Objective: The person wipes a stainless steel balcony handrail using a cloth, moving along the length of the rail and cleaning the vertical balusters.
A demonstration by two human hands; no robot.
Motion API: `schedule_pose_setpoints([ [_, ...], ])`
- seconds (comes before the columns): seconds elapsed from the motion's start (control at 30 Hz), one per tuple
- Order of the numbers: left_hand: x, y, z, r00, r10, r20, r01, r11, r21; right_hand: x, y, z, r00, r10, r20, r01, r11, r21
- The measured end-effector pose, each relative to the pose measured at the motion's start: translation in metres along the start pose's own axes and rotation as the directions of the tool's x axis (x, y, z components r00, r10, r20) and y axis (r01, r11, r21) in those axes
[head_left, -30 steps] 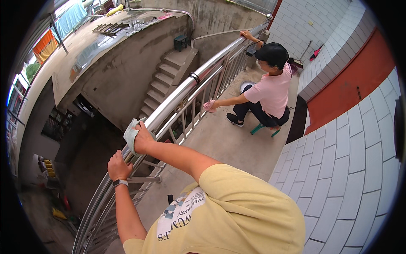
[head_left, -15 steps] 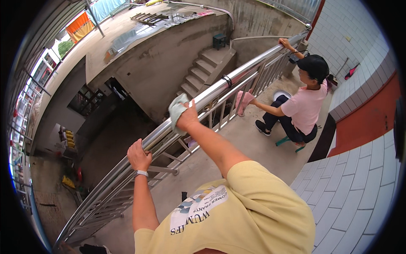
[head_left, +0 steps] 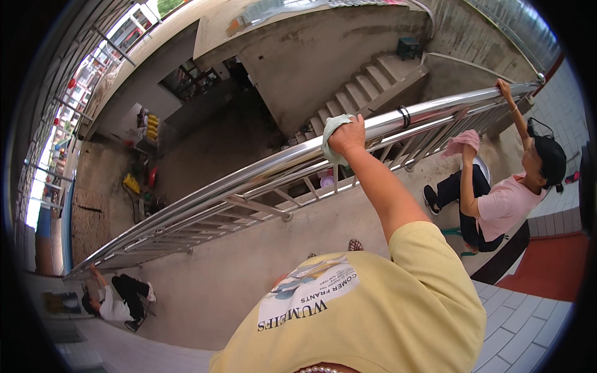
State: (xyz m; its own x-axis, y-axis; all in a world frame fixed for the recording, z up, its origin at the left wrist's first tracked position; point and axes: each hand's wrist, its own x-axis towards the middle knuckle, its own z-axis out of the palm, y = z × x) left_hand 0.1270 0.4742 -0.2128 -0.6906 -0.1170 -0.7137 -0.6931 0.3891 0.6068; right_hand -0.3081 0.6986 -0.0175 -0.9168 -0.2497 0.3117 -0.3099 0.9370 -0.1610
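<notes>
The right hand [head_left: 349, 135] is closed over a pale green cloth [head_left: 332, 140], crumpled and matte, bunched under its fingers and hanging at its left side against the shiny metal rail [head_left: 435, 110] beneath. The left hand's state I cannot tell. Below the right hand, a yellow shirt [head_left: 410, 298] carries dark printed lettering.

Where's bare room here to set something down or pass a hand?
Floor between railing, yellow shirt and person in white, far left. Railing left of cloth: bare too. Crowded: right end, with person in pink, stool, basin.
</notes>
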Motion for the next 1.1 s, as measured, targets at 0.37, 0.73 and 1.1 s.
schedule_pose_setpoints([
  [0.37,-0.046,-0.034,0.019,0.982,-0.152,-0.108,0.134,0.979,-0.157,0.002,0.013,0.002,0.999,-0.007,0.046,0.005,0.999,0.051],
  [0.73,-0.014,-0.033,-0.008,0.972,-0.183,-0.148,0.153,0.97,-0.188,0.002,0.009,-0.011,0.991,-0.007,0.133,-0.004,0.997,0.079],
  [1.1,-0.002,-0.041,-0.016,0.969,-0.197,-0.147,0.166,0.966,-0.199,-0.001,0.01,-0.01,0.985,0.009,0.17,-0.028,0.994,0.109],
])
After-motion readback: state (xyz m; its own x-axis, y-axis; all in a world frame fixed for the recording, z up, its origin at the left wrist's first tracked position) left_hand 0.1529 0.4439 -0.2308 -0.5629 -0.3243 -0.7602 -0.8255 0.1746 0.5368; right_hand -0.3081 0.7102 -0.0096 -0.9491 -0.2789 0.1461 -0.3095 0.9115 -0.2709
